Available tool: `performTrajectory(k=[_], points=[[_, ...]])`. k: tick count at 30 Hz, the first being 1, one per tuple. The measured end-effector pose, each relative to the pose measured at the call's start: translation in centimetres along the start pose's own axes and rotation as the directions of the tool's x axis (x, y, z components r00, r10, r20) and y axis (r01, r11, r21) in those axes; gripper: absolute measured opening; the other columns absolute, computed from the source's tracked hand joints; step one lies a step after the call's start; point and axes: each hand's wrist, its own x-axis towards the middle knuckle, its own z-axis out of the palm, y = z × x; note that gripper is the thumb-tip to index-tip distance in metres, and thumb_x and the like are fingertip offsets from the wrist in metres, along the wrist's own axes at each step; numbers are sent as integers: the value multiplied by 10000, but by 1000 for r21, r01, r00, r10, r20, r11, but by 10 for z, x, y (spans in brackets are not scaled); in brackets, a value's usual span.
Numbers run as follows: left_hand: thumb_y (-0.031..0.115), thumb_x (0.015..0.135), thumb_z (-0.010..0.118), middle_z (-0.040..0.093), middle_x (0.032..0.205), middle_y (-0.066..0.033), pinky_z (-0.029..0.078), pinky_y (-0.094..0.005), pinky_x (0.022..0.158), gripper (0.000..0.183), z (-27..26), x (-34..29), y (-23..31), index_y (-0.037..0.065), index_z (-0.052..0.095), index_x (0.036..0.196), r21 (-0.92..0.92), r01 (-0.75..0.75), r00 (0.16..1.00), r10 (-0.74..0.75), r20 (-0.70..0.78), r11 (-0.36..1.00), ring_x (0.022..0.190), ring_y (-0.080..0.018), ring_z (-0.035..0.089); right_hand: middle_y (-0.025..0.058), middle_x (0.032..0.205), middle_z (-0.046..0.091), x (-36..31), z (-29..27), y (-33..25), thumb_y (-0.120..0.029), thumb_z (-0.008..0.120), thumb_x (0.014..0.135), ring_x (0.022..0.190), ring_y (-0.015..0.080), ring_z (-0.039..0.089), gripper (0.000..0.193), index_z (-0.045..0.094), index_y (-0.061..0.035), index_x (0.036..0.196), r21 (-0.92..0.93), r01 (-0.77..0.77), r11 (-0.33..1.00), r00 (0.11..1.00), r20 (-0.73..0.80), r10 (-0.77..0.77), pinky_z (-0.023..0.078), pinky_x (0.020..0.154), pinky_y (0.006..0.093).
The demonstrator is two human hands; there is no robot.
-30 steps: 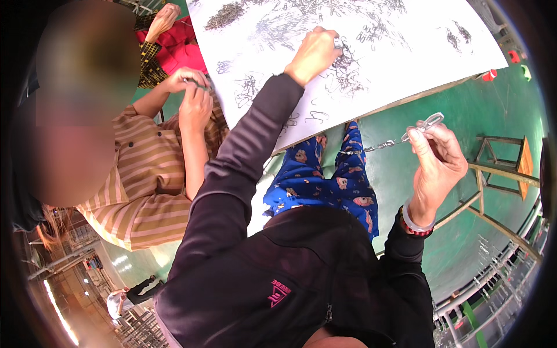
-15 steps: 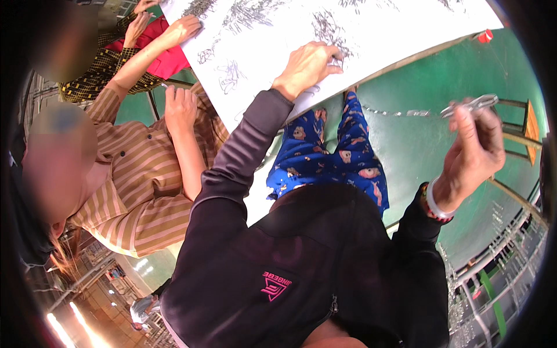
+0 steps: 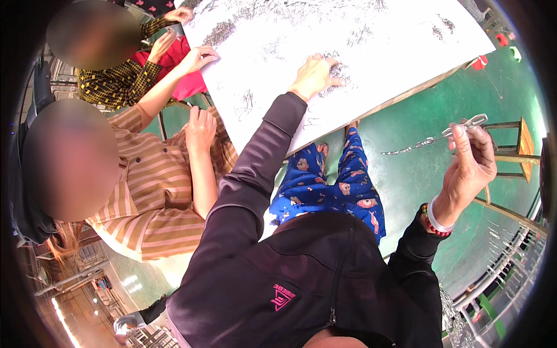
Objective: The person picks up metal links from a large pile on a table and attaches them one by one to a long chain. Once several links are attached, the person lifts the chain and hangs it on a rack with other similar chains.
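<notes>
My left hand (image 3: 313,76) rests on the white tabletop (image 3: 272,113), its thumb and fingers apart around a small heap of dark metal pieces (image 3: 338,73). It touches the heap, and I see nothing gripped. Out to the right, past the table's edge, my right hand (image 3: 469,153) is closed on a silver metal chain. One large link (image 3: 477,120) sticks out above the fingertips. From the pinch, a run of smaller chain links (image 3: 409,146) hangs out to the left over the green floor. The palm hides part of what is held.
More dark heaps (image 3: 220,32) lie across the tabletop. A person in a striped shirt (image 3: 165,197) sits at my left, one hand (image 3: 200,58) on the table edge; another person sits beyond. A wooden stool (image 3: 525,149) and metal racks with hanging chains (image 3: 493,284) stand at right.
The view has shifted, so the table and people sit lower and further right. My left hand's fingers have spread more over the heap. My right hand still holds the chain.
</notes>
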Motion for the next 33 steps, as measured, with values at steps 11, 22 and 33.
performTrajectory(k=[11,22,33], points=[[330,720,700,616,826,-182,482,-369,719,361,-29,15,-5,3,673,872,-214,58,998,-57,14,975,772,-289,625,86,780,647,0,8,7,63,740,684,614,97,559,194,648,21,849,26,-41,999,999,26,40,423,539,192],[327,829,639,643,977,-174,514,-292,679,439,-69,33,5,-57,582,1036,-518,160,987,-123,105,840,733,-187,652,85,782,652,-2,17,12,78,738,673,617,95,559,200,652,23,844,48,-48,998,997,68,45,421,543,192],[127,729,685,635,714,-129,498,-359,688,294,-19,25,-9,10,615,990,-255,2,994,-29,-102,967,685,-229,633,83,819,656,-7,19,12,102,725,669,731,128,618,215,657,13,852,14,-88,996,986,142,85,498,664,224]])
